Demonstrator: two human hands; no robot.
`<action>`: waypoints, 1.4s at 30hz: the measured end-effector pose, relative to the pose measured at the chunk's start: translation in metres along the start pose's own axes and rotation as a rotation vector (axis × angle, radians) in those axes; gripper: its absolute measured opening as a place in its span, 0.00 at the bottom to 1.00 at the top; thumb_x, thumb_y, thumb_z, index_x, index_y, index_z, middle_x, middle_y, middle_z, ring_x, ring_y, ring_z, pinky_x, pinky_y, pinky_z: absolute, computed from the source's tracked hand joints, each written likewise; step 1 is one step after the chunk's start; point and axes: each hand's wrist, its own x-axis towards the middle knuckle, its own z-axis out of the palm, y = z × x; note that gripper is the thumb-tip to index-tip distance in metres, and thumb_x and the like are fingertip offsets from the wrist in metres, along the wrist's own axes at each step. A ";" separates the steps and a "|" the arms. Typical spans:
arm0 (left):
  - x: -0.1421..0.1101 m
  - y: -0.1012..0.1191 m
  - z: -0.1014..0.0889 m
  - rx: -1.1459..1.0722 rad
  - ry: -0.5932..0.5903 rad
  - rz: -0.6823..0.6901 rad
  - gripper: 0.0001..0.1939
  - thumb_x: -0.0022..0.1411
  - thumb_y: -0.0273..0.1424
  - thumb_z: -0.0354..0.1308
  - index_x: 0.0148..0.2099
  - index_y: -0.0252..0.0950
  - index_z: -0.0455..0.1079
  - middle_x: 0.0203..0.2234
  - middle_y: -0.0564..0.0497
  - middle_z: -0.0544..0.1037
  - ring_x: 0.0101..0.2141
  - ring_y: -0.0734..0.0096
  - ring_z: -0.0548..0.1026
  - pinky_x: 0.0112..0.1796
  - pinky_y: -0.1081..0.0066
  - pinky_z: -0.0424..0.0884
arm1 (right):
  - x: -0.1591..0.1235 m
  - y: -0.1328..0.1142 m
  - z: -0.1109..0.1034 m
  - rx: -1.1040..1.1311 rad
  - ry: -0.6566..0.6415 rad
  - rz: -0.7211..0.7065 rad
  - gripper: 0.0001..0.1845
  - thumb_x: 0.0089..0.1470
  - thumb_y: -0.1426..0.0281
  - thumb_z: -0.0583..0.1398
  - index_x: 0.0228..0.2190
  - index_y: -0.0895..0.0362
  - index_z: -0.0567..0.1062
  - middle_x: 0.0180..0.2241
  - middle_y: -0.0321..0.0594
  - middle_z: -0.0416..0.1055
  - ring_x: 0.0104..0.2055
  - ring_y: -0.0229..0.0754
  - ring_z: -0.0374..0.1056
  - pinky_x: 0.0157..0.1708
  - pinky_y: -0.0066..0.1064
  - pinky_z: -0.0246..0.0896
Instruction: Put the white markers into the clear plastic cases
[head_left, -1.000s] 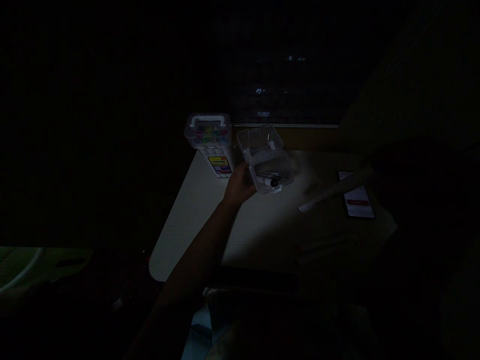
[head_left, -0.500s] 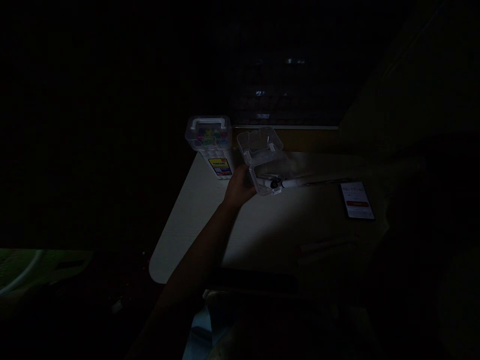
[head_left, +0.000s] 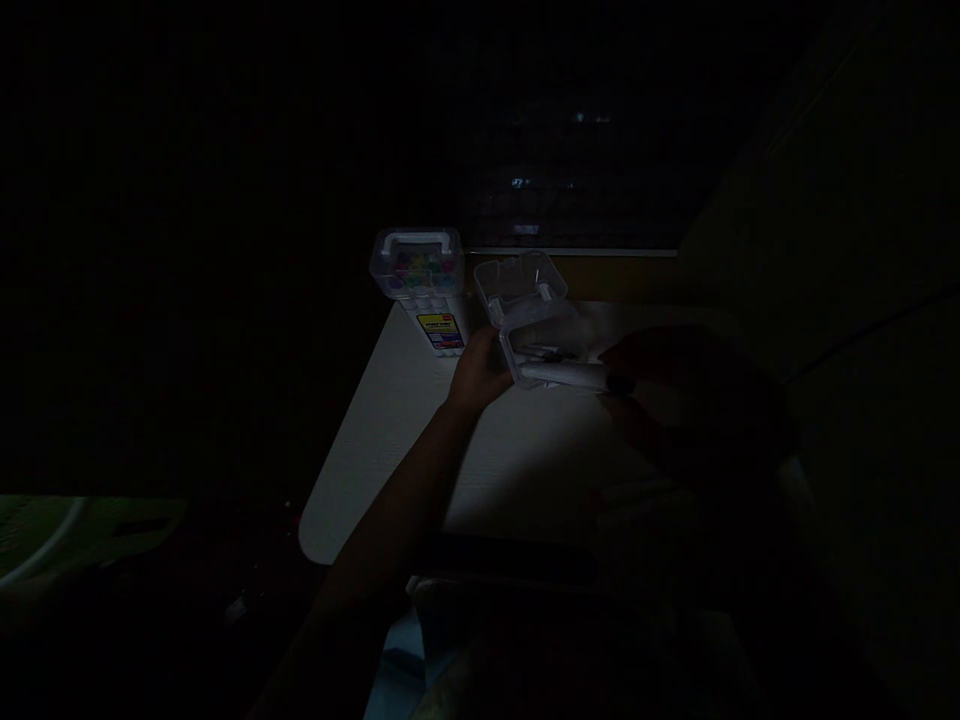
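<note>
My left hand is closed around the side of a clear plastic box, whose hinged lid stands open. A few white markers lie inside, partly hidden. In deep shadow on the right, my right hand pinches a white marker by its dark end. The marker's pale end reaches over the rim into the open box. Left of my left hand stands a second clear box, its lid shut, with a white handle, a yellow label and colourful marker ends inside.
The pale wooden table has a rounded corner at the left. Faint white markers lie in shadow near its front right. A dark glossy surface rises behind the table. Most of the surroundings are too dark to make out.
My right hand has come in from the right with the marker, whose end now lies inside the open box. The phone is now hidden behind that hand. My left hand has stayed put.
</note>
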 end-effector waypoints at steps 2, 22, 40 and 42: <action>0.000 0.000 0.000 0.002 -0.003 -0.006 0.33 0.52 0.45 0.65 0.57 0.41 0.61 0.52 0.42 0.73 0.53 0.50 0.73 0.52 0.51 0.72 | 0.000 0.004 0.007 -0.021 0.097 -0.059 0.11 0.60 0.69 0.55 0.42 0.51 0.75 0.42 0.41 0.77 0.46 0.45 0.73 0.44 0.37 0.71; 0.001 0.000 0.000 0.010 0.006 0.024 0.34 0.51 0.45 0.65 0.56 0.39 0.62 0.53 0.42 0.73 0.53 0.51 0.73 0.52 0.53 0.73 | 0.002 0.023 0.031 0.002 -0.045 -0.112 0.11 0.60 0.67 0.57 0.43 0.53 0.76 0.46 0.41 0.76 0.49 0.42 0.72 0.46 0.34 0.68; 0.002 0.001 0.001 -0.017 -0.005 -0.016 0.34 0.49 0.43 0.66 0.56 0.40 0.62 0.53 0.43 0.73 0.53 0.47 0.73 0.52 0.49 0.72 | -0.004 0.039 0.016 0.012 -0.213 0.020 0.10 0.59 0.67 0.57 0.38 0.55 0.77 0.37 0.40 0.77 0.39 0.39 0.73 0.38 0.30 0.66; 0.002 0.002 0.001 -0.021 -0.008 -0.018 0.34 0.50 0.43 0.66 0.56 0.38 0.62 0.52 0.41 0.73 0.53 0.47 0.73 0.52 0.50 0.72 | -0.014 0.048 0.016 -0.007 -0.311 0.073 0.10 0.58 0.66 0.58 0.39 0.56 0.77 0.38 0.40 0.77 0.40 0.41 0.73 0.39 0.32 0.67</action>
